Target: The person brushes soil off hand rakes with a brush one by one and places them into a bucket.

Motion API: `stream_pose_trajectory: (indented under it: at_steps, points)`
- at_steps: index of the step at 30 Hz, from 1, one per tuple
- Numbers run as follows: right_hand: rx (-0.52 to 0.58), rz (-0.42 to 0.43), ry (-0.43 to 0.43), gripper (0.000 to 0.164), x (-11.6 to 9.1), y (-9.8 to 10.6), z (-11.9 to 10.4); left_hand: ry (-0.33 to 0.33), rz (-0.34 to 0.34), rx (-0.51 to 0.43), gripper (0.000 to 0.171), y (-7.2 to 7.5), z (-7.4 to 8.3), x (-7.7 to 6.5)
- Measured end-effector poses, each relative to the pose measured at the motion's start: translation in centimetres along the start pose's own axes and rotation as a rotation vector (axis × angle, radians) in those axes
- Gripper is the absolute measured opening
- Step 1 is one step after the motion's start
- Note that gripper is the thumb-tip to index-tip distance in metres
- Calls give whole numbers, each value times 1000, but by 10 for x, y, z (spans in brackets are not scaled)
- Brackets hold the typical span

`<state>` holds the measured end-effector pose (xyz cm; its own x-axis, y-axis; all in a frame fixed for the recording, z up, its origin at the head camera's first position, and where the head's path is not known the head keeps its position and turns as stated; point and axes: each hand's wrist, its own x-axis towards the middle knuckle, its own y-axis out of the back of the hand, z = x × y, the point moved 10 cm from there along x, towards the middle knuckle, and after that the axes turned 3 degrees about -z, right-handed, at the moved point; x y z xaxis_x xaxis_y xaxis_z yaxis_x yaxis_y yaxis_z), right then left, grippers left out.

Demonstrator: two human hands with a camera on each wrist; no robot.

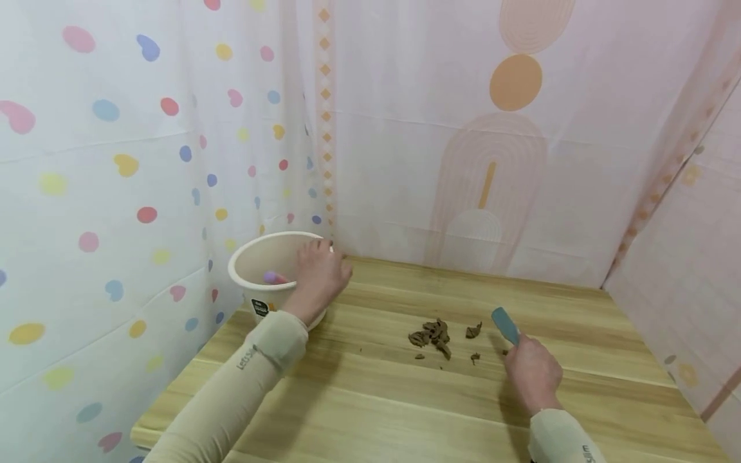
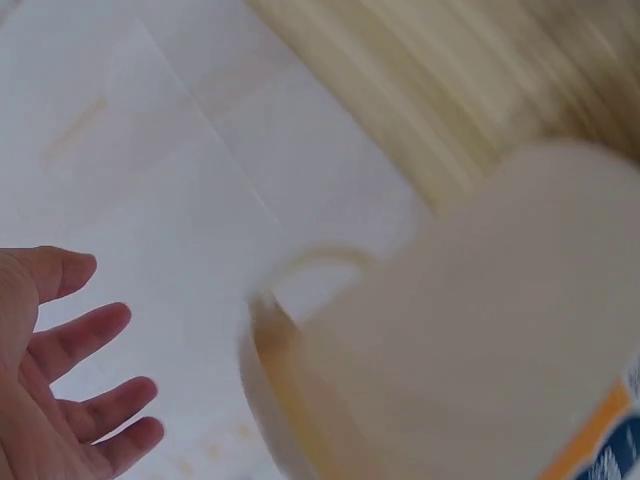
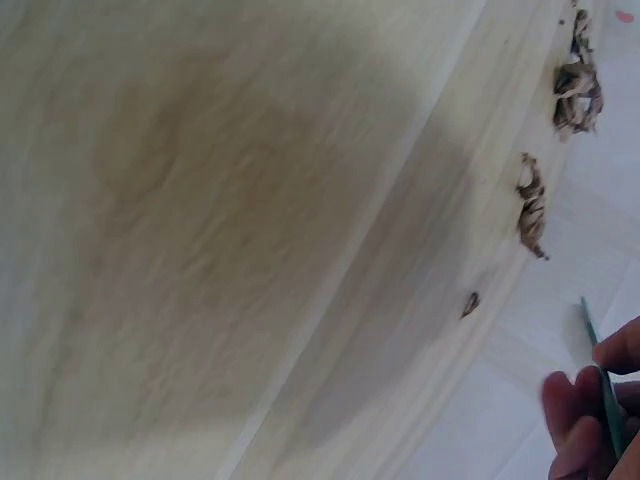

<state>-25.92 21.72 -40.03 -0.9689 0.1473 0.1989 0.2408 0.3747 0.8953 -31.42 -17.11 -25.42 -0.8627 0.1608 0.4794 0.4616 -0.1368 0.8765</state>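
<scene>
My left hand (image 1: 320,278) is over the right side of a white bucket (image 1: 237,267). In the left wrist view the left hand's fingers (image 2: 85,340) are spread and loosely bent with nothing in them, apart from the bucket. A purple and pink item (image 1: 272,278) shows inside the bucket; the rest of its contents is hidden. Above the table at the right, my right hand (image 1: 534,372) grips a thin, flat teal tool (image 1: 505,325), blade end pointing away. Left of that hand lies a small heap of crumpled brown pieces (image 1: 431,335), with stray bits (image 1: 473,330) beside it.
The wood-grain table (image 1: 370,399) ends against a pale patterned curtain (image 1: 382,193) at the back. A dotted curtain (image 1: 116,257) hangs on the left beside the bucket, and another pale sheet (image 1: 700,270) hangs on the right.
</scene>
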Motion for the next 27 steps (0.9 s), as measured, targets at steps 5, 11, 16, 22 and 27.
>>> stream_pose_trajectory:
  at_steps: [5, 11, 16, 22, 27]
  points:
    - [-10, -64, 10, 14, 3, -9, 6, -146, 101, 28, 22, -14, 45, -31]
    - [-36, -66, 35, 24, 7, -14, 8, -148, 27, 86, 21, -49, 66, -64]
    - [-65, 14, 16, 23, 12, -4, 25, -108, -48, 104, 21, -65, 68, -70]
    - [-101, -89, -15, 21, 9, -14, 41, -108, -98, 68, 20, -72, 69, -71]
    - [-116, -197, -42, 22, 6, -26, 41, -99, -116, 60, 20, -75, 67, -70]
